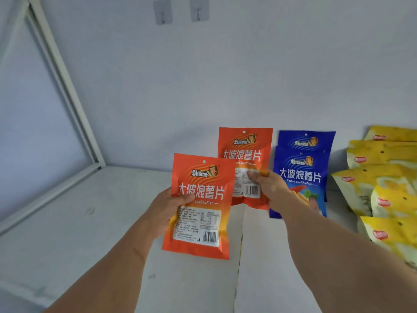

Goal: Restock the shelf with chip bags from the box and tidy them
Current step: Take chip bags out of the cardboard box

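My left hand (168,207) grips an orange chip bag (199,206) by its left edge and holds it upright above the white shelf (90,222), its back label facing me. My right hand (269,188) pinches a second orange chip bag (244,159) at its right side, further back near the wall, its lower edge at the shelf. Just right of it stand two blue chip bags (302,172), one behind the other, leaning on the back wall. The box is out of view.
Several yellow snack bags (383,184) lie overlapping in rows at the right of the shelf. A white shelf frame post (67,86) rises at the left. Two clear adhesive hooks (180,11) hang on the wall above.
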The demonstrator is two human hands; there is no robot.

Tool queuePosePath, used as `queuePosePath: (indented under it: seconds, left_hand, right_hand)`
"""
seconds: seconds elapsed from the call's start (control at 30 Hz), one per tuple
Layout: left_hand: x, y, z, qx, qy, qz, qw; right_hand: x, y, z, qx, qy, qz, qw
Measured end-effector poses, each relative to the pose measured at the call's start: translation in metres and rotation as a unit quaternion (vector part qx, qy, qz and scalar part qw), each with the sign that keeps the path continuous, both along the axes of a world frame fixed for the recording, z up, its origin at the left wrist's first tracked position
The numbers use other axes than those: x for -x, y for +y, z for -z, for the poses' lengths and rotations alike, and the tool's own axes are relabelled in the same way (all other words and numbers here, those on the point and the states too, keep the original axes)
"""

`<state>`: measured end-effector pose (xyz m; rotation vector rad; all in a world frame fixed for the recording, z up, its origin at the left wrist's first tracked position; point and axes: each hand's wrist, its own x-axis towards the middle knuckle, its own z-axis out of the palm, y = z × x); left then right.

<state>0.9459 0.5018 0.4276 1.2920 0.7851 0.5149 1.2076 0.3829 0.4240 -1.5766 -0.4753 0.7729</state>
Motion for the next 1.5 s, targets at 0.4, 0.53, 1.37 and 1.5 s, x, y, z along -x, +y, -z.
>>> queuePosePath:
  seconds: [0.4,0.53,1.37,1.5]
  left_hand:
    - [-0.065,0.071,0.015,0.018,0.040,-0.013,0.999]
    - [-0.078,0.087,0.018,0.023,0.045,-0.009,0.999]
    - [-0.151,0.075,0.022,-0.032,0.042,0.012,0.999]
    - [-0.168,0.072,0.030,-0.032,0.051,0.006,0.998]
  right_hand:
    - [-0.064,0.077,0.040,0.047,-0.047,0.047,0.997]
    - [-0.070,0.091,0.050,0.063,-0.067,0.075,0.993]
    - [-0.018,0.050,0.035,0.256,-0.364,0.091,0.891]
    - [-0.002,0.038,0.051,0.254,-0.360,0.096,0.893]
